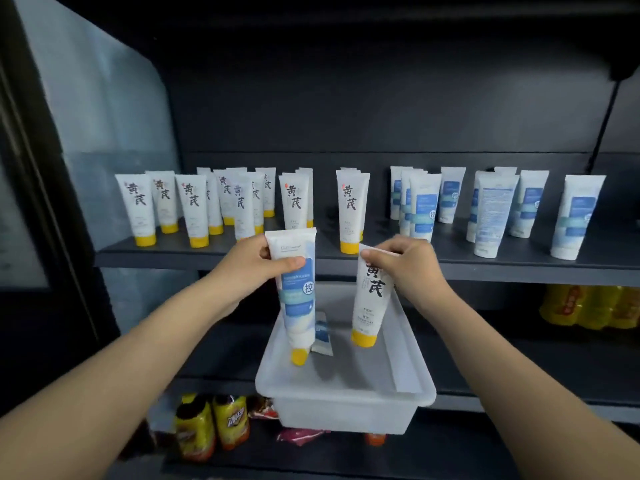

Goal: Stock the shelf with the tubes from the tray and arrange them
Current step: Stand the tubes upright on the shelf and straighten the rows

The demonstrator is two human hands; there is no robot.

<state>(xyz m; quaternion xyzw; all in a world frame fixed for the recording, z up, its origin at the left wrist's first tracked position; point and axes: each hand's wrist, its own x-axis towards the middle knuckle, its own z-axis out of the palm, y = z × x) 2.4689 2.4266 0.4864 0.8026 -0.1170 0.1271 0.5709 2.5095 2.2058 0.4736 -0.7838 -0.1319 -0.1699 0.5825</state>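
A dark shelf unit fills the view, with a pale panel along its far left side; its upper shelf runs left to right, the front edge just beyond both hands; on it, yellow-capped tubes with black characters stand upright in loose rows at left, and blue-and-white tubes stand at right; a bare gap lies between the two groups, and a bare strip runs along the shelf's near edge; a white tray sits below on a lower shelf, its near end at that shelf's front edge, most of its floor bare, with one small tube lying in its far part; snack packets sit low at left, yellow packs at right; the left hand has thumb and fingers curled round the crimped top of a blue-labelled tube, which hangs cap down over the tray's left side; a yellow cap shows at its foot, whether its own I cannot tell; the right hand pinches the top of a yellow-capped tube, hanging slightly tilted above the tray
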